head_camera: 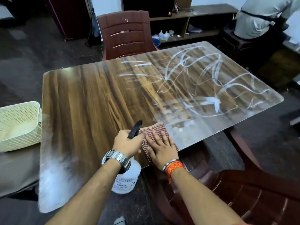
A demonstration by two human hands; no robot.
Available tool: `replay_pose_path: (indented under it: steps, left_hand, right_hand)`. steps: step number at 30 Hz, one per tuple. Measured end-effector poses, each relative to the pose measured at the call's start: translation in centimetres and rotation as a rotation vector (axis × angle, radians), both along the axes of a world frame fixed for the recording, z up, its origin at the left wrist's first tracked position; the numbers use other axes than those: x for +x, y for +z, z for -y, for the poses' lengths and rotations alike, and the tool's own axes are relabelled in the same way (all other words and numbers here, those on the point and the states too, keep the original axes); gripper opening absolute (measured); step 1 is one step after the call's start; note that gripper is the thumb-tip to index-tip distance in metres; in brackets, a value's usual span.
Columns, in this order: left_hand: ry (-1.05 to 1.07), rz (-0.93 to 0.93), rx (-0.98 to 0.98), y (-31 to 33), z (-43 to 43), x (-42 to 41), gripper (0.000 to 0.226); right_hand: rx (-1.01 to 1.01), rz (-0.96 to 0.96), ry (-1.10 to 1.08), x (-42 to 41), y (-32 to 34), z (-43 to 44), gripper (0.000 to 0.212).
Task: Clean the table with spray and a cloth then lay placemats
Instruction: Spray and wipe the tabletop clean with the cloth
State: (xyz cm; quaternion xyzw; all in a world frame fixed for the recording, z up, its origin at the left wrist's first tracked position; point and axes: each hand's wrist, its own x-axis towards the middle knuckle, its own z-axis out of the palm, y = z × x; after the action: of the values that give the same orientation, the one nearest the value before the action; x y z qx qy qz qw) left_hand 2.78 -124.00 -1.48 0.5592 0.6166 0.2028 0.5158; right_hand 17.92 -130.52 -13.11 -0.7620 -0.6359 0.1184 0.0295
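The glossy wood-grain table carries white smears and streaks across its right half. My left hand, with a metal watch on the wrist, grips the black trigger head of a white spray bottle at the table's near edge. Just to its right, my right hand lies flat with fingers spread on a red-and-white checked cloth, pressing it onto the tabletop near that edge. No placemats are in view.
A cream perforated basket sits on a lower surface off the table's left edge. Dark red plastic chairs stand at the far side and at the near right. A person in a light shirt is at the back right, by low shelves.
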Motion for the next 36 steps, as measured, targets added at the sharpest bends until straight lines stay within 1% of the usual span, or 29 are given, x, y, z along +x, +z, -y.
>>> replay_pose_path:
  steps: [2,5,7,9,11,15,17,19,21,23,26,27,29,31,32,33,34,36]
  left_hand:
    - [0.023,-0.025,0.039,0.6,0.2,3.8,0.041]
    - [0.145,-0.07,0.122,1.2,0.7,9.0,0.043]
    - [0.18,-0.018,0.105,1.2,0.9,11.4,0.044]
    - [0.197,0.019,0.09,1.1,1.6,13.4,0.039]
    - [0.225,0.029,0.098,1.0,2.3,14.9,0.039]
    - [0.306,-0.046,0.143,0.3,3.1,16.6,0.035]
    - [0.328,-0.045,0.11,0.0,2.9,16.9,0.032]
    - [0.318,-0.029,0.068,-0.5,2.9,17.5,0.034]
    - [0.305,-0.039,0.068,-0.6,3.0,18.2,0.036]
    - [0.348,-0.067,0.082,-0.9,2.9,18.9,0.037]
    - [0.408,-0.088,0.085,-0.9,2.7,20.1,0.024]
    - [0.417,-0.09,0.081,-0.9,2.8,20.6,0.023]
    - [0.433,-0.101,0.096,-1.2,3.2,21.4,0.029]
    - [0.462,-0.122,0.098,-1.4,3.9,22.3,0.028]
    - [0.483,-0.133,0.084,-1.5,4.1,22.5,0.027]
    - [0.517,-0.153,0.072,-1.6,4.5,23.0,0.029]
    - [0.553,-0.174,0.061,-1.8,5.1,23.6,0.032]
    - [0.61,-0.157,0.044,-1.9,5.9,24.3,0.034]
  right_hand:
    - [-0.002,0.013,-0.046,4.2,0.2,0.4,0.052]
    - [-0.019,-0.006,-0.079,10.0,0.6,0.7,0.052]
    - [-0.028,-0.025,-0.067,12.4,0.8,0.8,0.052]
    - [-0.036,-0.045,-0.027,14.1,0.9,1.0,0.052]
    - [-0.037,-0.053,-0.01,15.2,0.8,1.2,0.052]
    - [-0.043,-0.044,-0.027,16.0,0.6,1.0,0.052]
    - [-0.051,-0.046,-0.056,15.8,0.8,0.6,0.053]
    - [-0.061,-0.039,-0.066,15.4,0.7,0.5,0.053]
    - [-0.056,-0.03,-0.07,15.0,0.5,0.5,0.054]
    - [-0.033,-0.03,-0.051,15.0,0.4,0.4,0.055]
    - [-0.021,-0.045,-0.01,16.0,0.0,0.2,0.055]
    - [-0.019,-0.053,0.026,16.5,-0.1,0.1,0.056]
    - [0.001,-0.04,0.141,18.5,-0.1,-0.4,0.056]
    - [0.013,0.009,0.213,22.7,-0.1,-1.2,0.056]
    - [0.014,0.03,0.187,25.5,-0.2,-1.7,0.057]
    - [0.003,0.039,0.116,29.2,-0.3,-1.9,0.057]
    - [-0.023,0.038,0.007,32.9,-0.3,-1.9,0.057]
    - [-0.039,0.012,-0.24,38.3,0.0,-1.5,0.056]
